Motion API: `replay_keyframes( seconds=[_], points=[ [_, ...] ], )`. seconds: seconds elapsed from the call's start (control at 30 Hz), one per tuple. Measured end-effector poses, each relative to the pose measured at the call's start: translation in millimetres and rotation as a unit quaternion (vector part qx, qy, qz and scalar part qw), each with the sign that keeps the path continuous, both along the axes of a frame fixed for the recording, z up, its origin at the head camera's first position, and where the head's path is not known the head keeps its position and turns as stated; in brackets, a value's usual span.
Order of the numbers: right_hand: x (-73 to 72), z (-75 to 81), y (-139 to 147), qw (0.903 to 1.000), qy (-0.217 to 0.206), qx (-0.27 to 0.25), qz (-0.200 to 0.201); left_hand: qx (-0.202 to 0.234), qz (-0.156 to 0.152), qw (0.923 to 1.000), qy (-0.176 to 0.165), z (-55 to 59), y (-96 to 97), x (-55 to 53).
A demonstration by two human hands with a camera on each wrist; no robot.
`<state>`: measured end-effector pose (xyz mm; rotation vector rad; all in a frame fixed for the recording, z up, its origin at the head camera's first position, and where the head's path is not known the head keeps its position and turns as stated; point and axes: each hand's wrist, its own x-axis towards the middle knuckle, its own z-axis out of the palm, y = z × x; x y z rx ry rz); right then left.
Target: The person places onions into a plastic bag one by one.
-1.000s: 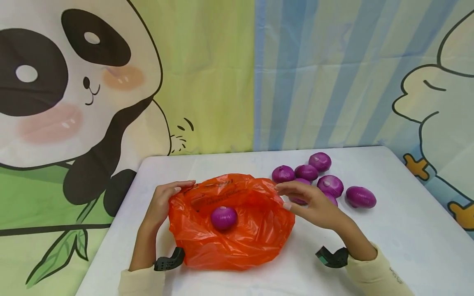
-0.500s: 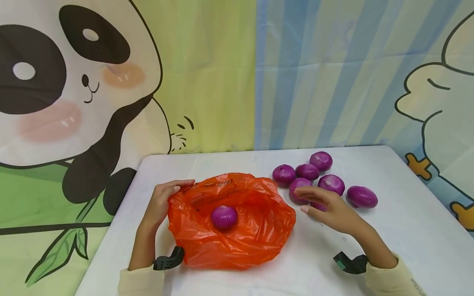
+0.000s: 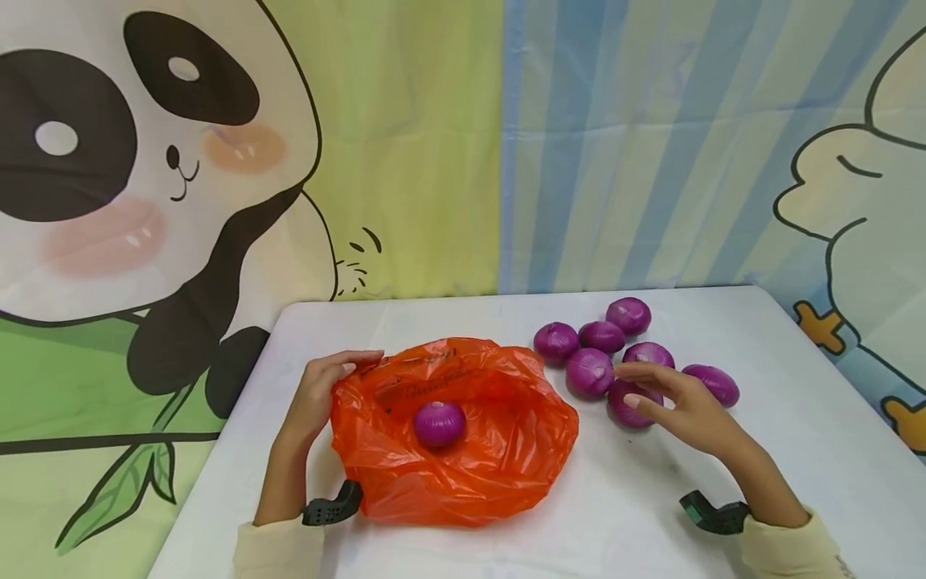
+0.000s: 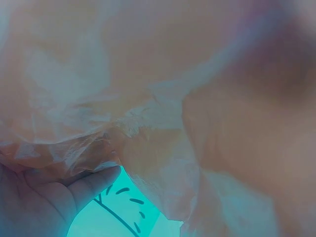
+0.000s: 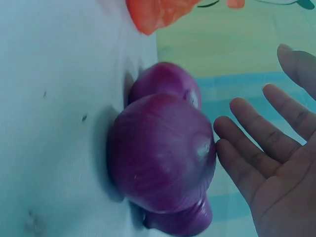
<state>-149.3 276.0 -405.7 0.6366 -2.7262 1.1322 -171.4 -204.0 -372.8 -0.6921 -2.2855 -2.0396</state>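
Observation:
An orange-red plastic bag (image 3: 463,482) lies with its mouth spread wide. One purple onion (image 3: 440,424) sits inside. At the bag's left rim my left hand (image 3: 316,398) holds the edge, its thumb against the plastic; in the left wrist view, translucent plastic (image 4: 148,113) hides most of its fingers. To the right of the bag, my right hand (image 3: 683,406) hovers over a nearer onion (image 3: 629,402), fingers spread and apart from the thumb. The right wrist view has this onion (image 5: 160,153) close beside the fingertips of the right hand (image 5: 276,153).
Several more purple onions (image 3: 589,372) cluster on the white table (image 3: 615,515) beyond and beside my right hand, one (image 3: 712,384) partly behind it. A printed curtain (image 3: 412,161) with a panda hangs behind the table's far edge.
My right hand has left the bag's right rim and moved right, over the onions. The left hand, the bag and the onion inside stay in place.

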Motion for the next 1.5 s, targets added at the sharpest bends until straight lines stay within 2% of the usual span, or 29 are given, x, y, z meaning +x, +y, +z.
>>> replay_keyframes(
  seconds=[0.13,0.3,0.47,0.63,1.0,1.37,1.5],
  points=[
    [-2.6,-4.8,11.0,0.9995,-0.002,0.008,-0.03,-0.003,0.003,1.0,-0.003,0.9,1.2,0.0],
    [-4.7,-9.5,19.4,0.9993,-0.004,0.005,-0.037,-0.009,0.003,1.0,0.002,-0.2,1.1,1.0],
    [-6.2,-14.4,24.2,0.9993,-0.02,-0.005,-0.032,-0.009,-0.003,0.9998,0.019,-3.4,-2.3,-1.8],
    [-8.8,-21.7,25.3,0.9988,-0.043,-0.007,-0.021,-0.001,-0.003,0.9999,0.011,-0.4,-1.3,0.2],
    [-11.2,-33.3,21.8,0.9963,-0.08,0.032,-0.003,-0.002,-0.001,1.0,0.008,-0.8,-1.3,-1.2],
    [-10.8,-33.6,21.8,0.9951,-0.084,0.051,-0.014,0.016,-0.009,0.9998,0.011,-17.0,-8.6,-10.8],
    [-10.4,-34.2,21.2,0.9945,-0.087,0.054,-0.021,0.013,-0.009,0.9998,0.013,-16.3,-8.1,-10.4]
  ],
)
